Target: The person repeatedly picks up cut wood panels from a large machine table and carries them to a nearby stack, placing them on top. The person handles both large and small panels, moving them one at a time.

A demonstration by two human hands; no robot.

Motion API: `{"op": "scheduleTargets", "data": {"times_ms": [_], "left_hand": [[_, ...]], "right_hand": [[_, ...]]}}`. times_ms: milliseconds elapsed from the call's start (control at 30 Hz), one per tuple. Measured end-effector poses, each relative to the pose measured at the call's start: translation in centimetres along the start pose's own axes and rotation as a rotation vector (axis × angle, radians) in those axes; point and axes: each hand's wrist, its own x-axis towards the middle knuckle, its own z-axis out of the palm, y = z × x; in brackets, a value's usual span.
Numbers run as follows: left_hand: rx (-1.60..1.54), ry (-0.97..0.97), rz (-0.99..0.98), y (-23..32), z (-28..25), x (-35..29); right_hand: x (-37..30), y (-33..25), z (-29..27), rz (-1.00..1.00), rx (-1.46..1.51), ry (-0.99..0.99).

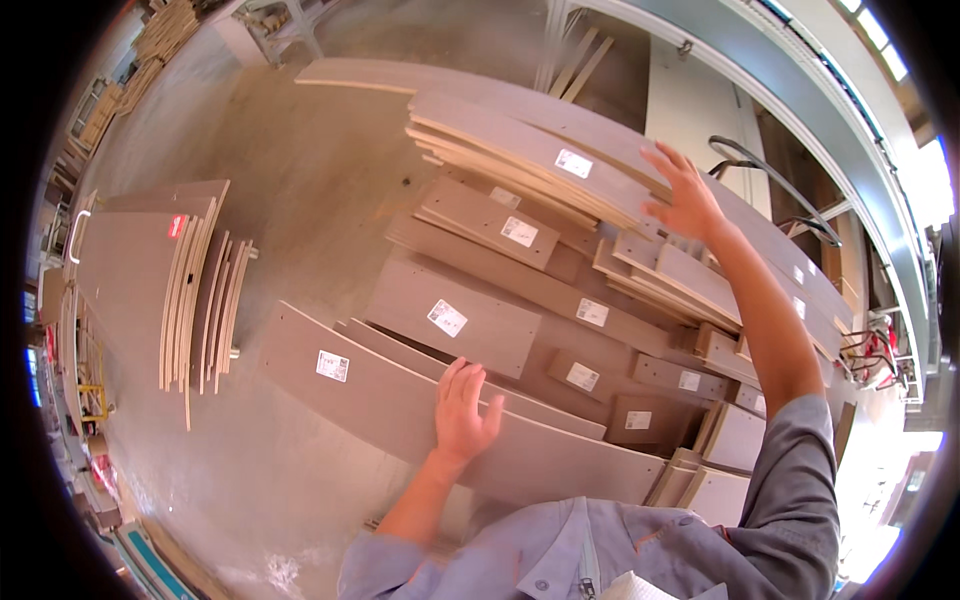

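My left hand is at the upper edge of the long grey-brown panel nearest my body. Its fingers are stretched out and its thumb stands apart; I cannot tell how firmly it touches. Farther off, my right hand is spread open over the right part of a stack of long panels, with nothing in it. A white label is stuck on that stack. Between my hands lie shorter labelled boards, among them a wide panel, a small board and a narrow strip.
More panels stand upright in a group on the concrete floor at the left. Along the right runs a large grey machine frame with a dark hose. Wood stacks are at the far left.
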Motion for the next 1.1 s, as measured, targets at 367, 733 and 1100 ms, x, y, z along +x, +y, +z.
{"op": "scheduleTargets", "data": {"times_ms": [367, 733, 1100], "left_hand": [[0.147, -0.173, 0.106, 9.7, -1.3, -9.6], [0.003, -0.639, -0.026, 4.5, -8.7, -26.6], [0.057, -0.156, -0.645, -9.3, -36.3, -46.3]], "right_hand": [[-23.5, -6.1, -1.2, -0.073, 0.337, -0.31], [-33.9, -27.6, 6.3, -0.271, 0.582, -0.486], [-35.7, -65.4, 19.0, -0.894, 0.868, -0.976]]}}
